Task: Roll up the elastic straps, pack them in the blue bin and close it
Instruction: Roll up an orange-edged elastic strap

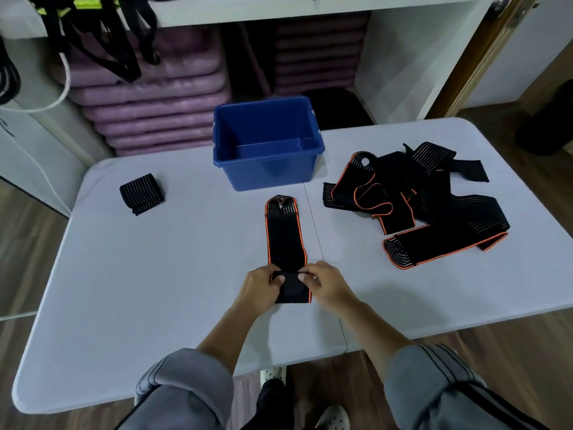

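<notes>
Pinching the near end of a black, orange-edged strap (285, 237), the left hand (263, 283) and the right hand (325, 283) sit side by side at the near middle of the worktop (155, 274). Each has its fingers curled over a side edge and its thumb on top of the first fold.

The strap lies flat, and its long axis runs straight away from the person. Its far, rounded end stops just short of the blue bin (269, 172). Both hands are equally close to it, one on each side, so the roll will likely have to travel away from the person, towards the bin.

By count, one strap is under the hands. One rolled strap (142, 193) lies well apart on the far left. A loose heap (415, 197) on the right holds several more, but they overlap too much to count. There is one bin; it is open, what shows of its inside is empty, and no lid is in view.
</notes>
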Available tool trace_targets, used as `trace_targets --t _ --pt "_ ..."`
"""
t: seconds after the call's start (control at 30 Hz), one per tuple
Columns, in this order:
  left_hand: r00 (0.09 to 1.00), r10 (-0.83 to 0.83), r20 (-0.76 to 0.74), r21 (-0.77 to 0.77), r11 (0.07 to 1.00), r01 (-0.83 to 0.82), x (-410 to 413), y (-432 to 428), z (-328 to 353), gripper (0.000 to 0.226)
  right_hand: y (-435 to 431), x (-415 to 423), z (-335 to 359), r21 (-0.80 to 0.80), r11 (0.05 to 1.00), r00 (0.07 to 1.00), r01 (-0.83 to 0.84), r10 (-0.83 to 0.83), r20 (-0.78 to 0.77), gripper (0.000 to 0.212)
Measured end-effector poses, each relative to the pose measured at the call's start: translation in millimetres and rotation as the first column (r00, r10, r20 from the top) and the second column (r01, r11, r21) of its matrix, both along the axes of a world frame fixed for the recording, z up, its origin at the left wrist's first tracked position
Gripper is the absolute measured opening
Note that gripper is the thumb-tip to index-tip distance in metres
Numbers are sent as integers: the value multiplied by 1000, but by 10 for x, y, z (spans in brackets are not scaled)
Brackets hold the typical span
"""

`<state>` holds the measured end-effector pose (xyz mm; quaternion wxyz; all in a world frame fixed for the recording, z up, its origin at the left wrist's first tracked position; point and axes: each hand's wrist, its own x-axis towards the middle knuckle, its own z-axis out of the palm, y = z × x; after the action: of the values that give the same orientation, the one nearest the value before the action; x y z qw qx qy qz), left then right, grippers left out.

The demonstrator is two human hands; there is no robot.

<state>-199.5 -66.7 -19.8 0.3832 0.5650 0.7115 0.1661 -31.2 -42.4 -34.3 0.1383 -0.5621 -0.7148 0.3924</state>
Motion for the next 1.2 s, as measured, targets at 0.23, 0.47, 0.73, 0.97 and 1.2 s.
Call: trace_targets --t 0.23,0.47,0.73,0.97,1.2 --pt "995 101 17 95 990 -102 -1 -79 -83 22 -21 -8 -22 2 992 982 124 -122 -142 14" --pt "983 -105 -153 404 901 159 -114 -132 -114 16 5 -31 -15 207 978 998 9 4 -61 9" --pt "886 -339 -317 302 849 433 -299 -154 -83 69 50 159 77 157 945 957 -287 273 101 68" --pt "991 -115 -66 163 979 124 -200 -36 39 30 140 -20 134 -47 997 996 -66 63 -61 32" --pt "986 49 -160 305 952 2 -118 108 29 23 214 -238 109 192 980 999 47 -48 0 18"
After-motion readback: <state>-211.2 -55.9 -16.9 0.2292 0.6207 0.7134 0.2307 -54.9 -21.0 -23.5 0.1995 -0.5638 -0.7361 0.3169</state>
